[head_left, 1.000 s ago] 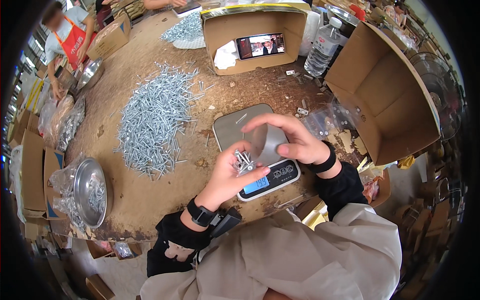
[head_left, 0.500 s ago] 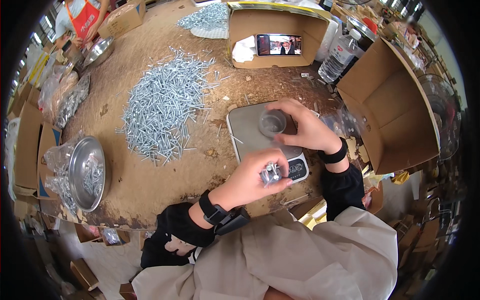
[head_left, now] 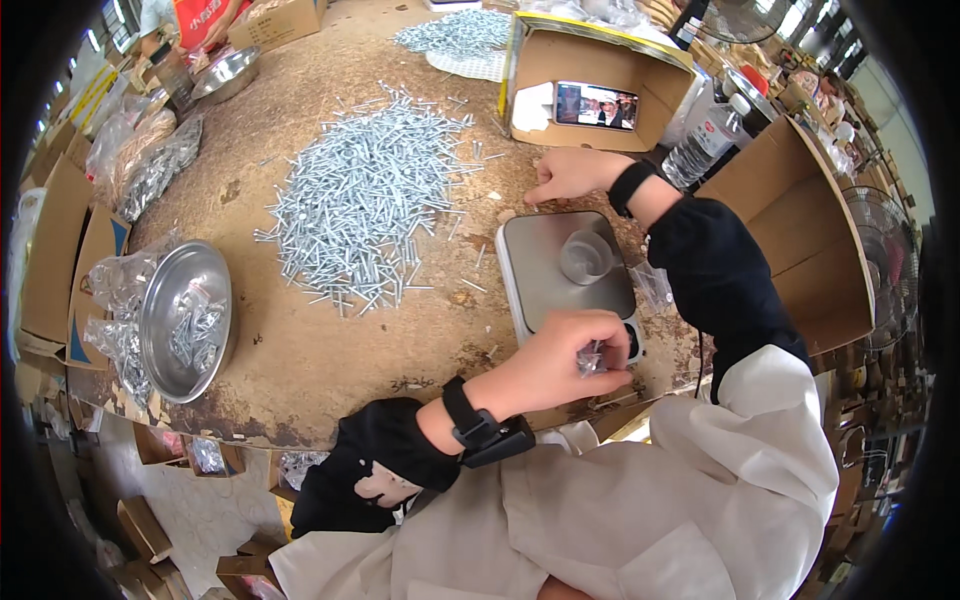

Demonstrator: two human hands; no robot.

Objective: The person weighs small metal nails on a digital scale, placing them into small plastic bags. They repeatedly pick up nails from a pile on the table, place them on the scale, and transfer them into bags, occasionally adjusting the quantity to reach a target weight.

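My left hand (head_left: 560, 362) is closed round a small clear plastic bag (head_left: 591, 358) with silvery contents, just in front of the scale. The fingers hide most of the bag. Beyond the scale's far edge, my right hand (head_left: 577, 174) has its fingers curled down to the tabletop; whatever the fingertips may hold is hidden. A small clear plastic cup (head_left: 587, 258) stands on the steel plate of the white digital scale (head_left: 540, 238). Left of the scale spreads a large pile of silver screws (head_left: 365, 195), with a few loose ones between.
At the left edge a steel bowl (head_left: 160, 350) holds small filled bags. An open carton (head_left: 665, 120) with a propped phone (head_left: 596, 106) stands at the back. To the right are a water bottle (head_left: 708, 140) and a bigger open carton (head_left: 800, 235). A co-worker's red apron (head_left: 205, 18) shows far left.
My right hand has left the cup and moved to the table beyond the scale. My left hand still holds the bag. A screw no longer lies across the scale's left edge. The view has shifted.
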